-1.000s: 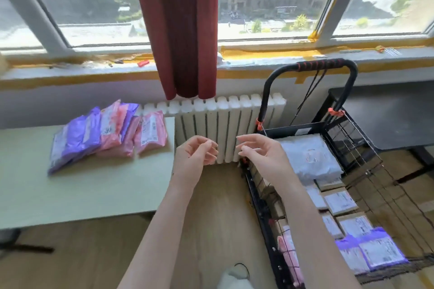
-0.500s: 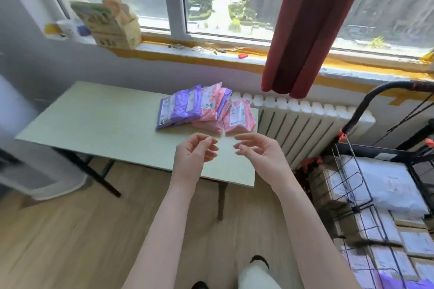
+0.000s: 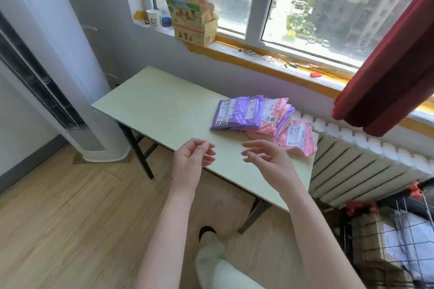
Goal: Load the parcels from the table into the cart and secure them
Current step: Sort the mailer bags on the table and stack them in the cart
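Smooth pale table (image 3: 164, 105) | glossy purple-pink parcels (image 3: 256, 116) | left hand (image 3: 191, 159), right hand (image 3: 270, 163) loosely curled, empty

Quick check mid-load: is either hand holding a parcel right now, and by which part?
Nothing is held. The left hand and right hand hover empty, fingers loosely curled, over the pale table, near the purple and pink plastic parcels.

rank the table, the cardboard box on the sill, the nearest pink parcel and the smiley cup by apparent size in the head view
1. table
2. cardboard box
3. pink parcel
4. smiley cup
The box is farther off yet looks bigger than the parcel, so that order holds.
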A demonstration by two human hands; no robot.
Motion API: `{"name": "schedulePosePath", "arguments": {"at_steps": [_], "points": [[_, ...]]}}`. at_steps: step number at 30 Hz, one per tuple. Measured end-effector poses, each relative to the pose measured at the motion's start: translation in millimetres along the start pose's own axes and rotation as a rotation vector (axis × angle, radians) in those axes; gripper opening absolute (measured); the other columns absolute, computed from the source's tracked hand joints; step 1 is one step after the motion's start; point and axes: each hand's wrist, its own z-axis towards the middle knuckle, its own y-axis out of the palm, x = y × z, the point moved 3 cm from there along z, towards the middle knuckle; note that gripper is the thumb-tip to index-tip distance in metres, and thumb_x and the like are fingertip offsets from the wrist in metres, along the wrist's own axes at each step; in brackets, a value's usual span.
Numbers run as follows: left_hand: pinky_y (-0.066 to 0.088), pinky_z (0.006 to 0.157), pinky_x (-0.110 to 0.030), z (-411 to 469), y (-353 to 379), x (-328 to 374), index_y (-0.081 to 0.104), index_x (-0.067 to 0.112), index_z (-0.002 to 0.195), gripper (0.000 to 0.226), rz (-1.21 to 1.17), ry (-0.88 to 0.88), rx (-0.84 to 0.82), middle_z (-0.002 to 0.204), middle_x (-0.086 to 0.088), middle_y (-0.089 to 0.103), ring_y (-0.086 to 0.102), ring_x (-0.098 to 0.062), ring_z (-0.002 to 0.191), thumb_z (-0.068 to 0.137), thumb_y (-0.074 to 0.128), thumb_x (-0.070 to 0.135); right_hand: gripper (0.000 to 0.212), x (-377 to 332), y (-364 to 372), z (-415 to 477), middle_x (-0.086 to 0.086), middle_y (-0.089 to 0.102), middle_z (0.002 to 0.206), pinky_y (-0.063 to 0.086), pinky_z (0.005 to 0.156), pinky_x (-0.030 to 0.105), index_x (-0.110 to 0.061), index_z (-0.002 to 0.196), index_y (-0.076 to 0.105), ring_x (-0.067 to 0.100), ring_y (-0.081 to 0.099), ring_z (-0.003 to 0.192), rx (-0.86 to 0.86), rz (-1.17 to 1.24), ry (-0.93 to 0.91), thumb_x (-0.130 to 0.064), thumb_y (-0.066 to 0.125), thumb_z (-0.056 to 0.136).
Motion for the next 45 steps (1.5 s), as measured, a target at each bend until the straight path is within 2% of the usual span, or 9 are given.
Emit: {"name": "schedulePosePath", "arguments": {"at_steps": [9, 14, 18, 28, 32, 35, 38, 42, 45], "points": [[0.05, 0.073, -0.032, 97, -16, 14, 0.065, 0.01, 0.074, 0.024, 0.061, 0.015, 0.066, 0.065, 0.0, 0.063, 0.058, -0.014, 0.061, 0.095, 0.052, 0.007, 0.024, -11, 25, 101, -0.003, 0.073, 0.09, 0.042, 0.057, 0.007, -0.031, 0.091, 0.068, 0.01, 0.07, 0.084, -0.011, 0.043, -0.017, -0.009, 0.06, 0.091], [0.05, 0.072, -0.031, 164, 0, 19, 0.066, 0.011, 0.073, 0.025, 0.108, 0.011, 0.026, 0.065, 0.0, 0.063, 0.058, -0.015, 0.061, 0.094, 0.052, 0.008, 0.025, -12, 21, 160, 0.001, 0.073, 0.093, 0.044, 0.063, 0.022, -0.036, 0.09, 0.068, 0.018, 0.07, 0.09, 0.016, 0.059, -0.007, -0.012, 0.062, 0.09], [0.048, 0.068, -0.029, 208, 19, 9, 0.065, 0.012, 0.072, 0.026, 0.125, -0.032, -0.006, 0.064, 0.001, 0.062, 0.057, -0.014, 0.059, 0.094, 0.052, 0.006, 0.022, 2, 11, 199, 0.003, 0.072, 0.098, 0.038, 0.052, 0.014, -0.034, 0.092, 0.069, 0.019, 0.07, 0.091, 0.038, 0.068, 0.055, -0.014, 0.062, 0.091], [0.045, 0.068, -0.028, 296, 44, -41, 0.062, 0.017, 0.071, 0.021, 0.309, -0.21, -0.096, 0.08, -0.001, 0.065, 0.055, -0.016, 0.071, 0.091, 0.058, 0.01, 0.025, 53, -3, 262, 0.001, 0.071, 0.094, 0.049, 0.077, 0.031, -0.03, 0.09, 0.069, 0.017, 0.065, 0.082, 0.11, 0.043, 0.217, -0.006, 0.06, 0.089], [0.04, 0.069, -0.028, 332, 52, -65, 0.062, 0.019, 0.067, 0.023, 0.379, -0.231, -0.122, 0.075, -0.001, 0.063, 0.053, -0.015, 0.072, 0.088, 0.06, 0.012, 0.026, 74, 1, 286, 0.004, 0.068, 0.099, 0.047, 0.066, 0.022, -0.025, 0.1, 0.068, 0.011, 0.061, 0.076, 0.185, 0.009, 0.28, -0.004, 0.061, 0.087], [0.038, 0.062, -0.019, 355, 58, -87, 0.062, 0.016, 0.069, 0.019, 0.419, -0.266, -0.16, 0.071, 0.0, 0.06, 0.051, -0.012, 0.069, 0.087, 0.062, 0.012, 0.031, 93, 10, 300, 0.005, 0.064, 0.115, 0.05, 0.082, 0.029, -0.024, 0.109, 0.065, 0.019, 0.059, 0.1, 0.254, -0.012, 0.338, -0.005, 0.063, 0.085], [0.037, 0.054, -0.01, 375, 62, -105, 0.06, 0.015, 0.068, 0.02, 0.445, -0.317, -0.212, 0.07, 0.002, 0.058, 0.049, -0.011, 0.067, 0.087, 0.063, 0.01, 0.041, 108, 22, 311, 0.004, 0.055, 0.124, 0.046, 0.088, 0.031, -0.021, 0.123, 0.061, 0.021, 0.053, 0.107, 0.267, -0.038, 0.429, -0.005, 0.064, 0.085], [0.037, 0.055, -0.019, 396, 68, -126, 0.059, 0.016, 0.07, 0.018, 0.451, -0.416, -0.278, 0.069, 0.005, 0.058, 0.047, -0.007, 0.062, 0.086, 0.061, 0.009, 0.05, 122, 33, 323, 0.006, 0.051, 0.13, 0.049, 0.086, 0.035, -0.018, 0.132, 0.054, 0.034, 0.058, 0.111, 0.28, -0.084, 0.51, -0.005, 0.065, 0.085], [0.034, 0.053, -0.023, 407, 73, -142, 0.062, 0.017, 0.076, 0.014, 0.458, -0.501, -0.3, 0.073, 0.004, 0.06, 0.046, -0.008, 0.058, 0.086, 0.06, 0.007, 0.053, 129, 35, 330, 0.01, 0.051, 0.134, 0.05, 0.085, 0.036, -0.019, 0.132, 0.053, 0.03, 0.058, 0.112, 0.316, -0.096, 0.561, -0.006, 0.067, 0.083]]}}
